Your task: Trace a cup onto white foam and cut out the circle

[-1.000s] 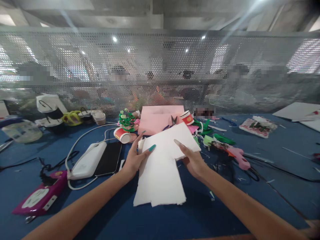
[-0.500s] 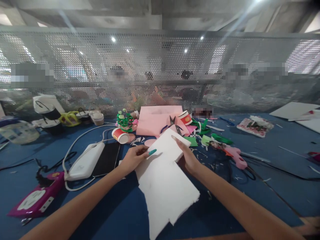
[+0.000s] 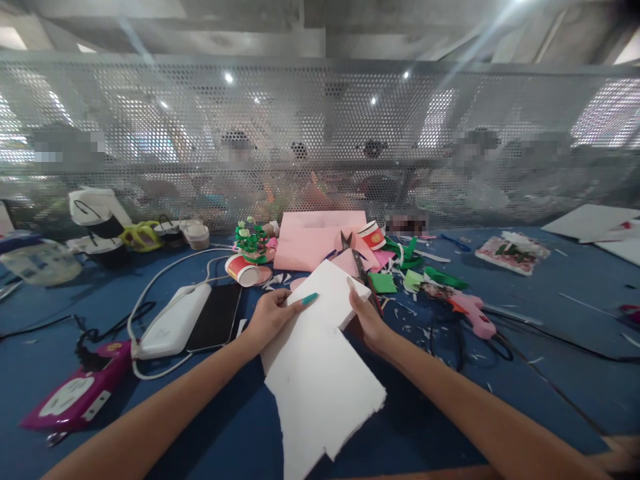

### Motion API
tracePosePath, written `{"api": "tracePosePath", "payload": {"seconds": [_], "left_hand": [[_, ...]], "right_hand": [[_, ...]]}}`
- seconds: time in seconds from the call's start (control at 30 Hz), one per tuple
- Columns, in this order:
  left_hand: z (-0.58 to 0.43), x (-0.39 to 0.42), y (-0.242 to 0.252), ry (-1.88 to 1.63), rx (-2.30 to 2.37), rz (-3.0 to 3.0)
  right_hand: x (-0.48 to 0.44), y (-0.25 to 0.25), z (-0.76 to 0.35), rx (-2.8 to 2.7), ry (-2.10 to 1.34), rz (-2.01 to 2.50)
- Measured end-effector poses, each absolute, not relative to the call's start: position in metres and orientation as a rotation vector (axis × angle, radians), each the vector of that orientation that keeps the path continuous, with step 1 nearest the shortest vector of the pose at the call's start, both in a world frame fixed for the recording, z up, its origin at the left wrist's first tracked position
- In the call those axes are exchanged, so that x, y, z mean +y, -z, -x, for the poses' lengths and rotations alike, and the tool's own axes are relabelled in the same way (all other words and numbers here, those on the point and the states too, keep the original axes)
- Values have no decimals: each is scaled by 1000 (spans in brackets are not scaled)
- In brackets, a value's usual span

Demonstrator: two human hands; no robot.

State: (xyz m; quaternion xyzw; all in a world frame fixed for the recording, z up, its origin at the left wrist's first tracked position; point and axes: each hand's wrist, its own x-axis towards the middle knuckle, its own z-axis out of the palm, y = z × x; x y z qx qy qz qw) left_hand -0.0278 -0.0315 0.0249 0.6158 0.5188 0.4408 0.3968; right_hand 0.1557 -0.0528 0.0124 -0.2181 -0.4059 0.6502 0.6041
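Observation:
A white sheet (image 3: 323, 373) with ragged lower edges spans the space between my hands, over the blue table. Its upper part looks thicker, with a squared, folded-looking edge at the right. My left hand (image 3: 273, 317) pinches its left side, the thumb flat on top and the fingers partly hidden. At the upper right corner my right hand (image 3: 370, 317) grips the sheet, thumb above and fingers underneath. Just beyond lie the scissors (image 3: 359, 261), blades up, near a pink sheet (image 3: 320, 233).
Red paper cups (image 3: 243, 271), a green paper plant (image 3: 251, 240) and scraps lie behind the sheet. A pink glue gun (image 3: 477, 317) is at right. On the left are a black phone (image 3: 216, 319), a white power bank (image 3: 174, 323) and a purple power strip (image 3: 77, 387).
Both hands have shifted the white sheet slightly left and turned it a little. The right thumb sits nearer the sheet's corner edge, and more of the scissors shows.

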Motion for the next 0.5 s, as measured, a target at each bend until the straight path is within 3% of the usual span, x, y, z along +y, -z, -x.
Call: {"api": "tracePosePath", "payload": {"seconds": [0.5], "left_hand": [[31, -31, -15, -1163, 1275, -1606]], "right_hand": [[-49, -2, -159, -1025, -1368, 410]]}}
